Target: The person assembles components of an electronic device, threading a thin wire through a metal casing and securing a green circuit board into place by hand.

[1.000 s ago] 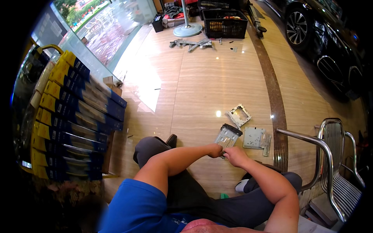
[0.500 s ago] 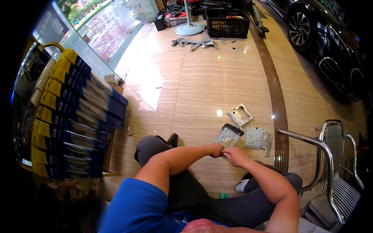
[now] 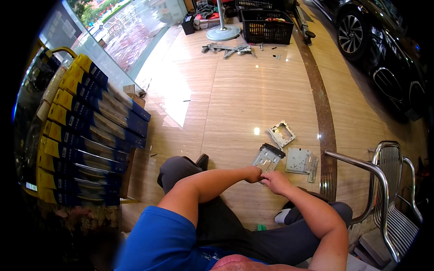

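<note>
On the floor in front of me lies a flat metal device chassis (image 3: 266, 157) with a black strip along its far end and slotted plating. My left hand (image 3: 253, 174) is closed at its near end, with fingers curled over the edge. Close against it, my right hand (image 3: 276, 182) has its fingers pinched together at the same end; whatever is between them is too small to make out. To the right rests a silver metal cover plate (image 3: 296, 161) with a perforated strip (image 3: 312, 169) beside it. A pale square frame (image 3: 275, 137) sits just beyond the chassis.
A rack of blue and yellow packages (image 3: 86, 135) stands at left. A steel chair (image 3: 386, 180) is at right, a black car (image 3: 379, 58) beyond it. Far off are a black crate (image 3: 266, 32), a round pole base (image 3: 223, 33) and grey metal parts (image 3: 228, 49).
The whole view has shifted slightly. Both hands stay together at the chassis's near end, and the parts on the floor keep their places.
</note>
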A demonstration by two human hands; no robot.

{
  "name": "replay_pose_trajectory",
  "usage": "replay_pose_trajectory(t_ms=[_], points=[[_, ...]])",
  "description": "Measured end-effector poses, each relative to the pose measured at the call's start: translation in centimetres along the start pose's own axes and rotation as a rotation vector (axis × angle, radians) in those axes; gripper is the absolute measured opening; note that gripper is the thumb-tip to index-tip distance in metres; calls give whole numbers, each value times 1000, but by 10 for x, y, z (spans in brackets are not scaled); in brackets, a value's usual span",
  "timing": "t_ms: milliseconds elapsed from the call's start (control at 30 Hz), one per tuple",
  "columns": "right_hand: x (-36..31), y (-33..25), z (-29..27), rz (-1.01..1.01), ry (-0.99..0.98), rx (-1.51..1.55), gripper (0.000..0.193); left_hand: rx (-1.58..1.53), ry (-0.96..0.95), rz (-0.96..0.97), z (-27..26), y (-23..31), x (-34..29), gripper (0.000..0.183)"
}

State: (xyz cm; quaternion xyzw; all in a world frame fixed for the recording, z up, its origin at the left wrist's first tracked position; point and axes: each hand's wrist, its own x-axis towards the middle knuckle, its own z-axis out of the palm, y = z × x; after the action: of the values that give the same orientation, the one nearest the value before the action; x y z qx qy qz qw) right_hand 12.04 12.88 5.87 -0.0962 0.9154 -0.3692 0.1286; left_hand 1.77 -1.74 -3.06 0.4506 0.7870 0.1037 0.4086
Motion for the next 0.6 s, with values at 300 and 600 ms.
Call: replay_pose_trajectory(t_ms=[300, 600], points=[[2, 5, 4, 90, 34, 116, 23, 15, -15, 26, 5, -5, 5, 33], [0, -7, -11, 254, 3, -6, 23, -40, -23, -63, -7, 9, -3, 39]])
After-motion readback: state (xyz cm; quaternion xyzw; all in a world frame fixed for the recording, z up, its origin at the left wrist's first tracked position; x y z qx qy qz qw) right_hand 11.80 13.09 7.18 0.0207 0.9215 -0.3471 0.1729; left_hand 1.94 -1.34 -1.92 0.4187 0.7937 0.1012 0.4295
